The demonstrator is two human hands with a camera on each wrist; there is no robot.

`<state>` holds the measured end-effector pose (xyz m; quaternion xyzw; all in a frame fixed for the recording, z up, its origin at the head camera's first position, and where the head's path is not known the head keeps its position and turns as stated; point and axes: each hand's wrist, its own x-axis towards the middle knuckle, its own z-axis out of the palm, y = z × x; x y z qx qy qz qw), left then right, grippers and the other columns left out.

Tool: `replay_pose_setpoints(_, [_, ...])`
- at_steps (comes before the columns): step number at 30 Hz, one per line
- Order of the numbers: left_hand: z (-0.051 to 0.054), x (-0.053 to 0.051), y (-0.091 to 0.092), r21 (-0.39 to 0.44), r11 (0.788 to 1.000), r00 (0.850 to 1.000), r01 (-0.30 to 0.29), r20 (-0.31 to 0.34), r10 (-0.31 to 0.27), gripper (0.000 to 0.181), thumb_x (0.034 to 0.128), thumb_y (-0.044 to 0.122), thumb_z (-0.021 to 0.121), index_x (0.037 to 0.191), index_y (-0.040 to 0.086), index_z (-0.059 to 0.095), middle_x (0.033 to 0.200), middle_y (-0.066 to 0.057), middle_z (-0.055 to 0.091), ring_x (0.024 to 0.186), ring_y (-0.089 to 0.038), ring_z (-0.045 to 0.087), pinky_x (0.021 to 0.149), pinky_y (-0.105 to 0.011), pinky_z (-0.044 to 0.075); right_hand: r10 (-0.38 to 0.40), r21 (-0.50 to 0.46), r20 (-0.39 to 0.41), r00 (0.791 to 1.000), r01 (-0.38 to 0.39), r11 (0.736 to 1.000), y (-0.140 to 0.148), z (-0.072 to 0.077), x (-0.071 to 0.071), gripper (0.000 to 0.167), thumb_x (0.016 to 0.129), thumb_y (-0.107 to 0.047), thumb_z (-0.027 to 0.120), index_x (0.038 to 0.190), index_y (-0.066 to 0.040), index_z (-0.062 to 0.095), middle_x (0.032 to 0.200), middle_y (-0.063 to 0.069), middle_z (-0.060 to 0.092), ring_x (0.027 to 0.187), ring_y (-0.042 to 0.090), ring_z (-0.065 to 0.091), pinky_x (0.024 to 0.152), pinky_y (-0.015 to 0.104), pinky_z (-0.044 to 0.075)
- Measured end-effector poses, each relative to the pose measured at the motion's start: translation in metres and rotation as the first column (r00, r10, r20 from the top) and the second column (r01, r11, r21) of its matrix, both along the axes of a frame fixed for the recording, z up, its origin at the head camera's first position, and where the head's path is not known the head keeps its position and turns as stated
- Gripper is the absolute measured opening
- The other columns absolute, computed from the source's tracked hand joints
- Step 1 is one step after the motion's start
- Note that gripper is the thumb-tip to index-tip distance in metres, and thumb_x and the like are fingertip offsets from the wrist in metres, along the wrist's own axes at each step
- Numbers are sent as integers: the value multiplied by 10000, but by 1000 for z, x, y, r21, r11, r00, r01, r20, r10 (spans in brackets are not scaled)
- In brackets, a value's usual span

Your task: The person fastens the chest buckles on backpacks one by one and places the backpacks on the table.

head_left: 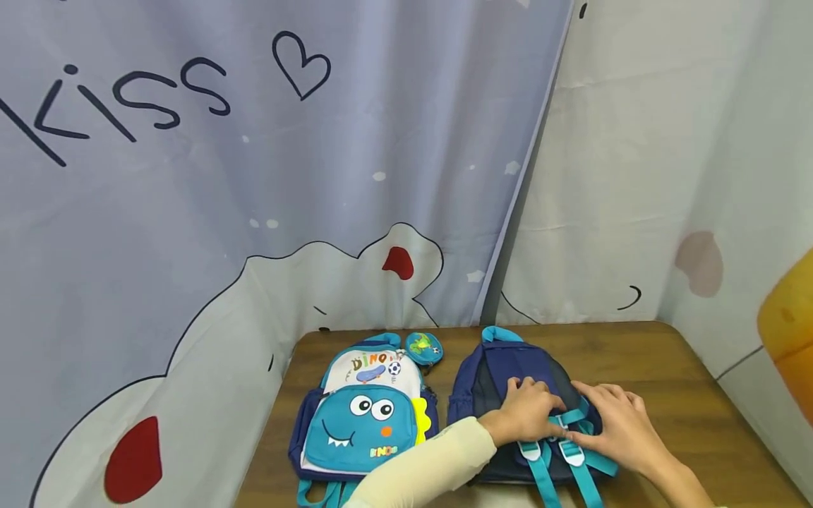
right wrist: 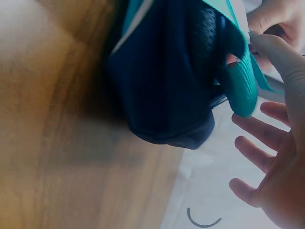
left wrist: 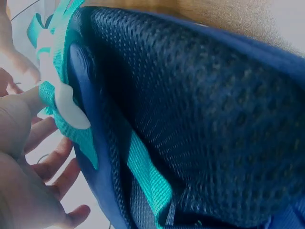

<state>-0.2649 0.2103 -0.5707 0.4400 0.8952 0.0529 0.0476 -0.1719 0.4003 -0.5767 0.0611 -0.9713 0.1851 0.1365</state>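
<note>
A navy backpack lies on the table, its mesh back panel and teal shoulder straps facing up. Over its lower part, my left hand pinches a teal strap beside a white plastic buckle, its other fingers spread in the left wrist view. From the right side, my right hand reaches in with its thumb at the straps near the white buckle. In the right wrist view its fingers are spread, one tip close to a teal strap loop.
To the left lies a second backpack, teal and white with a dinosaur face. A small round teal pouch sits at its top right. The wooden table meets printed curtains at its back edge.
</note>
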Motion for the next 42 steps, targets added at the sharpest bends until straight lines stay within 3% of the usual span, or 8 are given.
replay_pose_setpoints(6, [-3,6,0,-5,1000,1000,26,-2,-26,300,941,595,739,1218,481,743,1069,227,684,1096,-66,576,1123,-480,392,-43,5,45,998,43,999,-4,-12,8,868,750,-686,861,1372,-110,680,1269,150,710,1209,434,565,935,718,341])
replay_pose_setpoints(12, [-1,7,-10,60,998,999,33,-16,-32,287,979,562,707,1226,421,747,964,216,663,966,-21,567,1101,-455,403,-45,54,49,998,42,998,-9,-17,9,783,770,-676,848,1222,-45,750,1215,151,722,1159,395,602,896,704,390])
replay_pose_setpoints(21, [4,3,-29,163,987,995,15,-99,1,311,1004,569,658,1228,380,763,912,229,612,917,2,542,1050,-408,413,14,58,13,1000,-15,998,-23,-21,2,472,786,-607,871,1064,-233,789,1151,3,719,1115,308,616,922,687,389])
replay_pose_setpoints(25, [6,1,-39,190,982,993,17,-119,6,221,1004,547,674,1091,375,780,892,227,616,925,-6,553,1063,-426,421,30,82,10,999,-31,996,-29,-20,-1,411,768,-568,897,1011,-257,780,1153,-7,709,1108,277,605,927,678,401])
replay_pose_setpoints(28, [8,1,-46,220,975,993,17,-115,9,170,1004,521,689,1038,373,765,897,238,634,948,-18,579,1074,-444,429,36,88,21,999,-37,995,-33,-18,-2,332,760,-516,918,948,-292,761,1141,-35,694,1095,247,591,923,663,413])
replay_pose_setpoints(34, [7,1,-55,276,961,996,10,-86,14,202,991,478,719,1137,347,766,981,234,698,974,-23,603,1079,-452,421,34,114,57,998,-40,993,-42,-14,-4,251,771,-397,932,868,-313,716,1047,-102,637,1029,210,554,922,659,416])
replay_pose_setpoints(39, [4,1,-63,331,943,998,-39,-36,54,177,950,441,765,1095,340,766,1014,216,720,958,-5,591,1085,-449,408,57,119,5,998,-57,991,-50,-11,-6,267,768,-303,937,845,-322,682,864,-183,551,929,129,514,926,653,425])
replay_pose_setpoints(42, [3,2,-71,364,929,997,-73,11,74,178,912,404,800,1067,325,766,967,234,708,926,24,564,1078,-425,396,73,89,13,997,-74,993,-55,-10,-7,286,767,-254,937,858,-324,675,776,-227,492,857,57,466,941,636,421])
